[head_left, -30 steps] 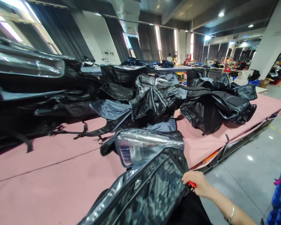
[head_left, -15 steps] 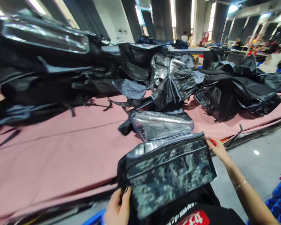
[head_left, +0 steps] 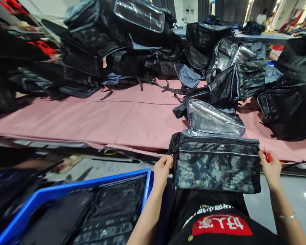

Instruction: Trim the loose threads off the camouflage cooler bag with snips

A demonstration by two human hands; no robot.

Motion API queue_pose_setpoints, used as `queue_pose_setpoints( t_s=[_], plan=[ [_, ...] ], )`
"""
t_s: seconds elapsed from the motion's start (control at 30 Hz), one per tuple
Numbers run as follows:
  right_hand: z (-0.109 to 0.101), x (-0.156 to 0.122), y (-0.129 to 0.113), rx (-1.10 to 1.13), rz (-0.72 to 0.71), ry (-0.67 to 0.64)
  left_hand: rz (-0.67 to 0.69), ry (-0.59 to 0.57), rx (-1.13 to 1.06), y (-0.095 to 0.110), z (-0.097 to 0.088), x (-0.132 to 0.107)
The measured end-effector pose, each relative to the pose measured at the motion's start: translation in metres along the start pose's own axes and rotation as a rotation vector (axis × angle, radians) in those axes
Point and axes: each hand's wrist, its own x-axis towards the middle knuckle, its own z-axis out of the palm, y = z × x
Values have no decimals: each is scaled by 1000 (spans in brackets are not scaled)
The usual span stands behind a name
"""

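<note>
Two hands [head_left: 218,165] grasp opposite ends of a camouflage-patterned fabric bag with dark edging [head_left: 218,172]

The left hand [head_left: 163,170] pinches its left end; the right hand [head_left: 272,168] grips its right edge with a small red-handled tool [head_left: 269,157] tucked in, perhaps to keep it ready; the two-ended hold seems to keep the front panel level and taut; the bag is at the near edge of a long table covered in pink cloth [head_left: 104,119]; just beyond, a shiny silver-lined flap [head_left: 214,117] lies open, apparently supported by the table; below left, a blue plastic bin [head_left: 91,183] holds a flat black piece [head_left: 58,217] beside black-and-camouflage pieces [head_left: 104,234]
</note>
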Motion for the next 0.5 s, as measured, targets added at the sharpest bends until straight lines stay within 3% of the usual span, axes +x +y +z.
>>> queue_pose_setpoints(
  t_s=[0.2,0.33,0.5],
  plan=[
    [16,5,-8,-78,-83,69,60,146,-207,15,1,8],
    [14,0,-4,-107,-96,101,168,130,-107,28,8,13],
    [-9,-11,16,-180,-164,159,293,141,82,43,18,18]
  ],
)
